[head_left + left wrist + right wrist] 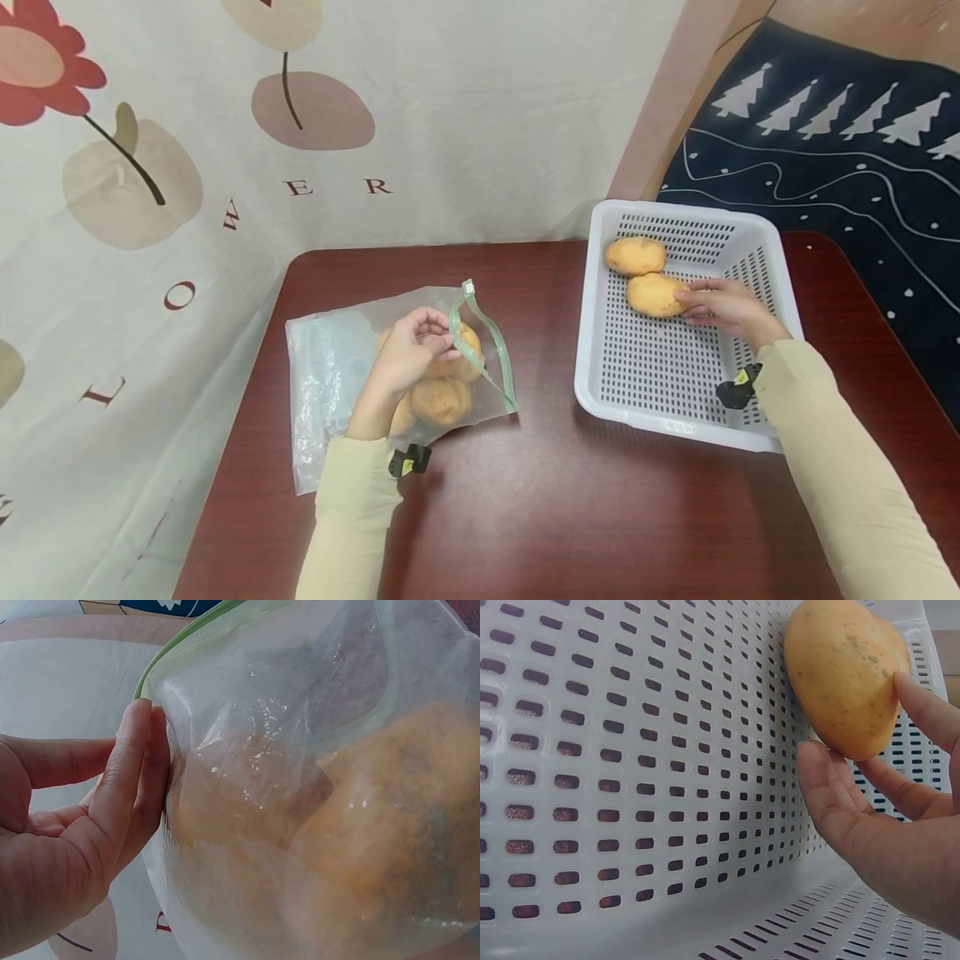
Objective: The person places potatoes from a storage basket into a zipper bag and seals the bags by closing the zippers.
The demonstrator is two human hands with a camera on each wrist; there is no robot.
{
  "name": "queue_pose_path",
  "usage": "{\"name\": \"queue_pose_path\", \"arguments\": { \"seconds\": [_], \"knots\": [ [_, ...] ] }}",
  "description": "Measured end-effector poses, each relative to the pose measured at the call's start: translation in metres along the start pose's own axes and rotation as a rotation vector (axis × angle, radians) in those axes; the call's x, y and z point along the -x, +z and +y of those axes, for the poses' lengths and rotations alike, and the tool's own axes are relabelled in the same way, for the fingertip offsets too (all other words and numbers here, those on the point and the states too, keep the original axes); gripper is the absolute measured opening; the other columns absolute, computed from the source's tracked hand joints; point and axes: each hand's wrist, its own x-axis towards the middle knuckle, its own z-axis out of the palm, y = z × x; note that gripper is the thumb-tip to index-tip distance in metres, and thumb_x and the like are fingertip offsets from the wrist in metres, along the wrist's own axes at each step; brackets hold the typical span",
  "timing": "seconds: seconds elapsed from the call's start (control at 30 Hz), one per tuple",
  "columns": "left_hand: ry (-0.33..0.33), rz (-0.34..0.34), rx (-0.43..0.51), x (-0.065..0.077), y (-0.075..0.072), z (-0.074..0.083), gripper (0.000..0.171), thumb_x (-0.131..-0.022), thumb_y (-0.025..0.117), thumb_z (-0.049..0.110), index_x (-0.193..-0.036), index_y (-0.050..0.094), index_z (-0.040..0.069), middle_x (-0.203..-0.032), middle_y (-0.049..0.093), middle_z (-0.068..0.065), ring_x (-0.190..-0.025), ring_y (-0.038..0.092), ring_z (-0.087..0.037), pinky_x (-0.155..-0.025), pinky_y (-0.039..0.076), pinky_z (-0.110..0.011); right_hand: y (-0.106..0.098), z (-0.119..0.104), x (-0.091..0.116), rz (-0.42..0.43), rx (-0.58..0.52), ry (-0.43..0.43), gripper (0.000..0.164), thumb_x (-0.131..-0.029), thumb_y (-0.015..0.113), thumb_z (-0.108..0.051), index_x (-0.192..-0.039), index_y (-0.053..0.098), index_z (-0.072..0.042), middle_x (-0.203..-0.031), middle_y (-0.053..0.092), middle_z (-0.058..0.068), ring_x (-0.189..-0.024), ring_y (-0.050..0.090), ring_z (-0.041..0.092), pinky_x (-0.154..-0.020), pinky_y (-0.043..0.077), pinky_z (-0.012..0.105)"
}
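There's the nearer potato (pixel 654 296), inside the white basket (pixel 678 427), and the right hand (pixel 731 310) has it by one end, thumb and fingers closed around it; whether it's off the basket floor, I can't tell from here. Right against it sits the second potato (pixel 636 256). Across the dark red table (pixel 562 508), the left hand (pixel 408 346) pinches the clear bag (pixel 322 358) near its green-edged mouth (pixel 504 354), fingers narrow on the film, with bagged potatoes (pixel 441 402) bunched inside. So this looks like the pick-up step of a bagging job. The next move calls for a clean lift over the basket wall, with that mouth held wider for the drop. Behind it all hangs a flower-printed cloth (pixel 487 125).
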Motion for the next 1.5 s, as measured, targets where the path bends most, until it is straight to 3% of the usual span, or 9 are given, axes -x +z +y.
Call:
{"name": "queue_pose_path", "arguments": {
  "seconds": [0.2,0.4,0.47,0.67,1.07,1.5],
  "knots": [
    [0.001,0.003,0.003,0.0,0.0,0.001,0.016,-0.086,0.049,-0.013,-0.102,0.047,-0.013,-0.093,0.05,-0.016,-0.075,0.059,-0.013,-0.074,0.058,-0.027,0.004,-0.008,0.004,-0.032,-0.04,0.022,0.05,-0.085,0.066,-0.018,-0.121,0.039,0.001,-0.099,0.048,0.006,-0.075,0.058,0.007,-0.085,0.055,0.032],
    [0.004,0.001,-0.006,0.0,-0.001,0.0,0.016,-0.086,0.049,-0.012,-0.102,0.047,-0.013,-0.093,0.051,-0.016,-0.075,0.059,-0.013,-0.074,0.058,-0.027,0.006,-0.012,0.004,-0.039,-0.021,0.013,0.067,-0.084,0.067,-0.018,-0.134,0.028,0.004,-0.112,0.044,0.013,-0.076,0.059,0.007,-0.086,0.054,0.034],
    [0.005,-0.001,-0.007,-0.001,-0.001,0.0,0.016,-0.086,0.049,-0.012,-0.102,0.047,-0.013,-0.092,0.051,-0.016,-0.075,0.059,-0.013,-0.074,0.058,-0.027,0.006,-0.014,0.005,-0.051,-0.036,0.009,0.067,-0.084,0.067,-0.016,-0.135,0.028,0.004,-0.109,0.047,0.01,-0.076,0.059,0.007,-0.086,0.054,0.035],
    [0.0,-0.005,-0.005,0.0,-0.001,0.0,0.016,-0.086,0.049,-0.012,-0.102,0.047,-0.013,-0.093,0.051,-0.016,-0.074,0.059,-0.013,-0.074,0.058,-0.026,0.008,-0.018,0.008,-0.077,-0.094,0.006,0.045,-0.083,0.068,-0.01,-0.118,0.042,-0.003,-0.087,0.056,-0.002,-0.075,0.061,0.01,-0.084,0.055,0.036],
    [0.0,-0.01,0.0,0.0,-0.001,0.0,0.016,-0.086,0.048,-0.013,-0.102,0.046,-0.012,-0.093,0.05,-0.016,-0.075,0.059,-0.014,-0.074,0.058,-0.026,0.014,-0.021,0.01,-0.047,-0.061,0.002,0.057,-0.085,0.065,-0.01,-0.131,0.034,0.002,-0.117,0.042,0.018,-0.076,0.061,0.008,-0.087,0.054,0.036],
    [0.005,-0.018,-0.001,0.0,-0.001,-0.001,0.016,-0.086,0.048,-0.013,-0.102,0.046,-0.013,-0.092,0.049,-0.015,-0.075,0.059,-0.013,-0.074,0.058,-0.026,0.013,-0.03,0.018,-0.091,-0.054,-0.052,0.038,-0.086,0.062,-0.006,-0.119,0.044,-0.001,-0.107,0.047,0.009,-0.077,0.06,0.01,-0.083,0.056,0.037]
  ]
}}
